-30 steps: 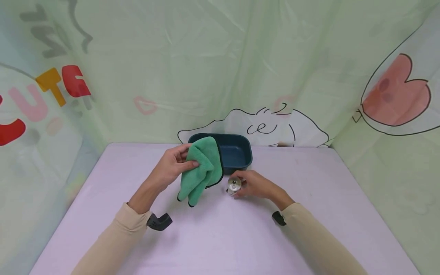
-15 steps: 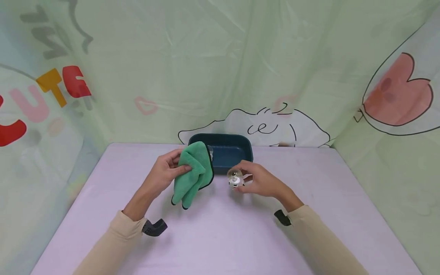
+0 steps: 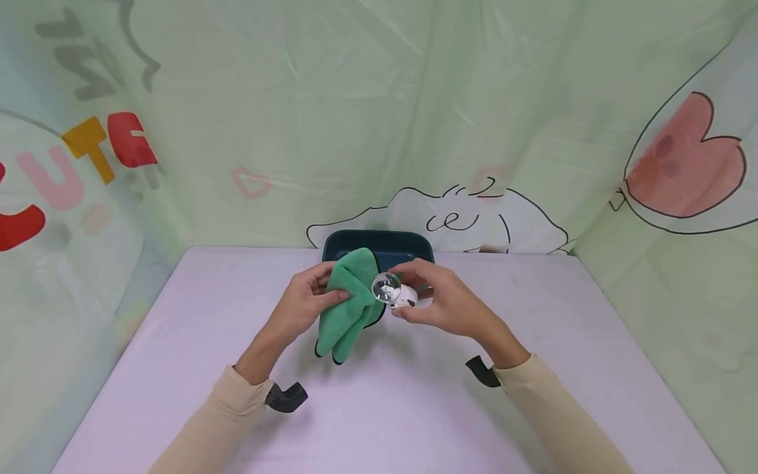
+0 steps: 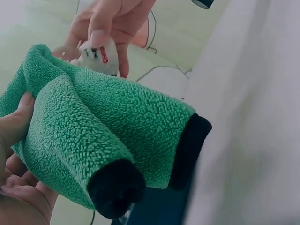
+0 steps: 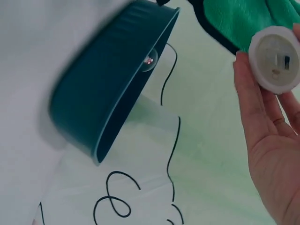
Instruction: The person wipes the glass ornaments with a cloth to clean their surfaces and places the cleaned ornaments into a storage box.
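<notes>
My left hand (image 3: pixel 299 304) pinches a folded green cloth (image 3: pixel 349 309) with black edging, thumb on the near side, above the table. Between the fingertips and thumb of my right hand (image 3: pixel 453 304) is a small snow globe (image 3: pixel 387 288), tilted so its clear ball points left, against or just before the cloth. Its white base (image 4: pixel 101 56) carries dark and red marks in the left wrist view. The right wrist view shows the round underside (image 5: pixel 274 58) of that base, with a small switch-like recess.
Behind the hands stands a dark blue rectangular basin (image 3: pixel 408 245) at the table's back edge, partly covered by the cloth and right hand. Inside it, a second clear ball (image 5: pixel 149 60) shows in the right wrist view. A printed curtain (image 3: pixel 355 131) rises behind the lilac tabletop (image 3: pixel 414 408).
The right hand has lifted the snow globe up and left from the table and tipped it toward the cloth. The left hand drew the cloth left, then brought it back right against the globe.
</notes>
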Action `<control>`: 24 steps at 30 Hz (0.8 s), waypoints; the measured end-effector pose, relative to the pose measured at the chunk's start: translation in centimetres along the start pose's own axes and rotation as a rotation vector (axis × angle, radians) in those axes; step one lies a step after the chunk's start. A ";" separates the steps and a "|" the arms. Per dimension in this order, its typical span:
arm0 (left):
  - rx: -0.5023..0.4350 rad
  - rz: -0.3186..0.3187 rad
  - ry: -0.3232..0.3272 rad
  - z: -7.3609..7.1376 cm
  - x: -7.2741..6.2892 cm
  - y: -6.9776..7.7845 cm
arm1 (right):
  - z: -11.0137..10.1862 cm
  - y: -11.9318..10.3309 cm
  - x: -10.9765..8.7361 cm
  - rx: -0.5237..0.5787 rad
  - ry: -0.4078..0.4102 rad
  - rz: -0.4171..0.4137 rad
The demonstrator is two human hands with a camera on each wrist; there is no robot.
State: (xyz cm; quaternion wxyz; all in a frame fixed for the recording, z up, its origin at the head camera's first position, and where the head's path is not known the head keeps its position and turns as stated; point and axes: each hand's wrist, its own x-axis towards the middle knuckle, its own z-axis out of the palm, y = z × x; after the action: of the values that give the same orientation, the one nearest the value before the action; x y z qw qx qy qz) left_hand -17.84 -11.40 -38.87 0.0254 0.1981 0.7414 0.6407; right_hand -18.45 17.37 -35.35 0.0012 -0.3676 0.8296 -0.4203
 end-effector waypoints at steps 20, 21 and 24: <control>-0.070 0.070 -0.058 1.3 0.2 1.6 | 1.0 -1.9 1.4 0.110 0.188 -0.107; -0.065 0.074 -0.058 1.3 0.2 1.8 | 1.0 -1.9 1.4 0.112 0.186 -0.107; -0.038 0.082 -0.038 1.3 0.1 2.1 | 1.1 -2.0 1.5 0.114 0.178 -0.114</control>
State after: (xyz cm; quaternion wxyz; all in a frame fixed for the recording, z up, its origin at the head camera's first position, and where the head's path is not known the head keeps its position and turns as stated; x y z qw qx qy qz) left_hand -17.05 -9.98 -37.09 0.0170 0.2402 0.7197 0.6512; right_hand -17.99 14.96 -34.16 -0.0757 -0.3746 0.7790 -0.4971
